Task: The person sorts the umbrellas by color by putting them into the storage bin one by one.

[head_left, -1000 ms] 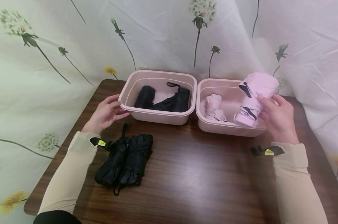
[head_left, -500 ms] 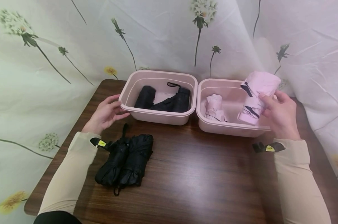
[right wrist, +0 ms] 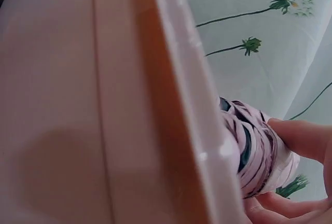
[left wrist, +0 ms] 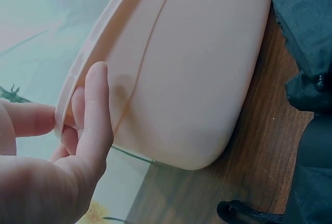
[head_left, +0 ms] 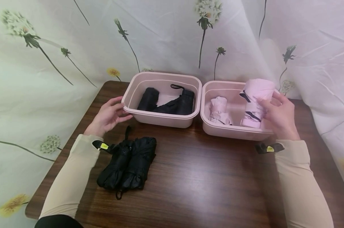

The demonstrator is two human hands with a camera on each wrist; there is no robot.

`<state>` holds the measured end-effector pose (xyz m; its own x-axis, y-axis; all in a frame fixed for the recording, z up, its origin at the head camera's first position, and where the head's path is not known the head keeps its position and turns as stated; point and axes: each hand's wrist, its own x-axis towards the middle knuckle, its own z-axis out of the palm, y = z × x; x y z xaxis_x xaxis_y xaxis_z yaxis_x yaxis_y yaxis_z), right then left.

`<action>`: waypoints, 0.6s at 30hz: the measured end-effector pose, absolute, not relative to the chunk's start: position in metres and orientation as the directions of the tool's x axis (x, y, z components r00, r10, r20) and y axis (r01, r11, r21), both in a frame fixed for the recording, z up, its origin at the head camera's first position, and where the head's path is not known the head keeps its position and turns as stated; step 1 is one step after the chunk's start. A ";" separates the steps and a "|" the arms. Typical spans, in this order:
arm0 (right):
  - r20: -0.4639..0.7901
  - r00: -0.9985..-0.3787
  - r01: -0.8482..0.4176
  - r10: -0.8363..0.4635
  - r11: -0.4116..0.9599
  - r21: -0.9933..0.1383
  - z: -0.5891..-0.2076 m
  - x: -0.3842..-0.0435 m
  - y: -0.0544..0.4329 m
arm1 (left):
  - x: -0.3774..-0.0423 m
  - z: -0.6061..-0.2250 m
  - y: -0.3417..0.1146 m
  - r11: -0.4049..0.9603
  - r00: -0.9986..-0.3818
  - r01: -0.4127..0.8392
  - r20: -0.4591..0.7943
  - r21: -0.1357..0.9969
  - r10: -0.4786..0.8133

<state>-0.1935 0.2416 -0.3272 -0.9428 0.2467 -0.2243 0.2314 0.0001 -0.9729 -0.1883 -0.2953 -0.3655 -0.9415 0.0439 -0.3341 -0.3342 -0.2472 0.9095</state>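
My right hand (head_left: 283,114) grips a folded pink umbrella (head_left: 258,90) with dark edging, thumb on its near side. The umbrella stands steeply at the right end of the right pink bin (head_left: 231,131), its lower end inside the rim. A second pink umbrella (head_left: 218,109) lies at that bin's left end. My left hand (head_left: 107,115) pinches the left rim of the other pink bin (head_left: 163,120); the left wrist view shows the rim (left wrist: 78,71) between thumb and fingers. Inside that bin lie black folded umbrellas (head_left: 184,101).
Two black folded umbrellas (head_left: 127,163) lie side by side on the brown wooden table (head_left: 200,177), close to my left forearm. The bins stand end to end along the back, against a floral cloth (head_left: 166,34).
The right hand with the pink umbrella drifts slightly right, then comes back left and lower, bringing the umbrella more upright and deeper into the right bin. The left hand keeps its place.
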 end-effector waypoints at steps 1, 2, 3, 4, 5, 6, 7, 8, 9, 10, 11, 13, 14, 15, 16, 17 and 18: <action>-0.226 -0.940 0.241 0.254 0.026 -0.970 -0.328 -0.194 0.241 | -0.188 -0.365 -0.295 -0.246 -0.941 -0.335 -0.335 0.910 0.043; -0.224 -0.939 0.249 0.261 0.066 -0.966 -0.329 -0.195 0.241 | -0.188 -0.365 -0.295 -0.245 -0.941 -0.336 -0.336 0.909 0.043; -0.218 -0.940 0.254 0.264 0.112 -0.961 -0.330 -0.195 0.241 | -0.188 -0.365 -0.295 -0.243 -0.940 -0.337 -0.337 0.909 0.042; -0.210 -0.941 0.261 0.265 0.175 -0.950 -0.331 -0.195 0.241 | -0.188 -0.365 -0.295 -0.241 -0.940 -0.337 -0.337 0.910 0.041; -0.199 -0.944 0.263 0.263 0.234 -0.936 -0.331 -0.195 0.241 | -0.188 -0.365 -0.295 -0.238 -0.940 -0.338 -0.338 0.911 0.041; -0.188 -0.947 0.260 0.260 0.280 -0.924 -0.332 -0.195 0.241 | -0.188 -0.365 -0.295 -0.236 -0.940 -0.338 -0.338 0.911 0.041; -0.172 -0.951 0.253 0.258 0.327 -0.910 -0.332 -0.194 0.241 | -0.188 -0.364 -0.295 -0.234 -0.940 -0.338 -0.338 0.911 0.041; -0.155 -0.954 0.245 0.256 0.366 -0.898 -0.333 -0.194 0.241 | -0.188 -0.364 -0.295 -0.234 -0.940 -0.338 -0.339 0.911 0.041; -0.138 -0.957 0.232 0.254 0.388 -0.892 -0.333 -0.193 0.241 | -0.187 -0.364 -0.295 -0.234 -0.940 -0.339 -0.339 0.911 0.042; -0.123 -0.960 0.221 0.252 0.407 -0.887 -0.333 -0.193 0.241 | -0.187 -0.364 -0.295 -0.235 -0.940 -0.339 -0.338 0.911 0.043; -0.108 -0.962 0.209 0.252 0.416 -0.885 -0.332 -0.192 0.241 | -0.187 -0.364 -0.295 -0.235 -0.940 -0.339 -0.339 0.911 0.042; -0.081 -0.963 0.192 0.255 0.444 -0.875 -0.330 -0.190 0.240 | -0.187 -0.364 -0.295 -0.236 -0.940 -0.339 -0.339 0.911 0.043; -0.072 -0.964 0.187 0.255 0.460 -0.868 -0.329 -0.190 0.240 | -0.187 -0.364 -0.295 -0.236 -0.940 -0.340 -0.339 0.910 0.043; -0.064 -0.965 0.181 0.253 0.474 -0.862 -0.328 -0.189 0.239 | -0.187 -0.364 -0.295 -0.237 -0.940 -0.339 -0.339 0.910 0.042; -0.060 -0.967 0.178 0.250 0.485 -0.856 -0.327 -0.188 0.238 | -0.187 -0.364 -0.295 -0.237 -0.940 -0.339 -0.340 0.910 0.042; -0.058 -0.967 0.175 0.248 0.484 -0.857 -0.326 -0.187 0.237 | -0.188 -0.364 -0.295 -0.237 -0.939 -0.340 -0.340 0.910 0.042; -0.057 -0.967 0.175 0.249 0.484 -0.858 -0.325 -0.187 0.236 | -0.188 -0.364 -0.295 -0.238 -0.940 -0.340 -0.340 0.910 0.042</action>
<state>-0.1866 0.2361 -0.3249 -0.9668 0.2490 -0.0567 0.1749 0.4836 -0.8576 -0.1879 -0.2945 -0.3640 -0.9396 0.0425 -0.3397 -0.3397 -0.2381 0.9099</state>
